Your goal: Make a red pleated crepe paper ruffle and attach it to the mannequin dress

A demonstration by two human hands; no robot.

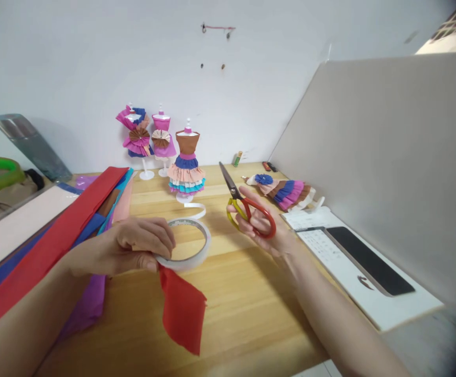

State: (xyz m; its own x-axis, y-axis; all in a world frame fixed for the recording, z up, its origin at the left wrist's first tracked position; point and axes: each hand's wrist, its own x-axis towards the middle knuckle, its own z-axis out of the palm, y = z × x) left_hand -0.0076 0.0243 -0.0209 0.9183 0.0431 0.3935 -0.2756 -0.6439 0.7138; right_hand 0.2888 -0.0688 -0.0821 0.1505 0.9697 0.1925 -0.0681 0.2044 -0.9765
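My left hand [133, 246] is closed on a white roll of double-sided tape [196, 251] and pinches a piece of red crepe paper [183, 309] that hangs below it over the wooden table [231, 303]. A short strip of tape curls up from the roll toward the back. To the right, my right hand [261, 225] holds a pair of scissors [247, 204] with red and yellow handles. Its fingers pass through the loops, and the blades look closed and point up and to the left.
Long sheets of red, blue, pink and purple crepe paper [55, 235] lie on the left. Three small mannequins in paper dresses [186, 162] stand at the back. Another paper dress [286, 191] lies at right, near a white box with a phone [369, 259]. A grey partition [389, 157] borders the right side.
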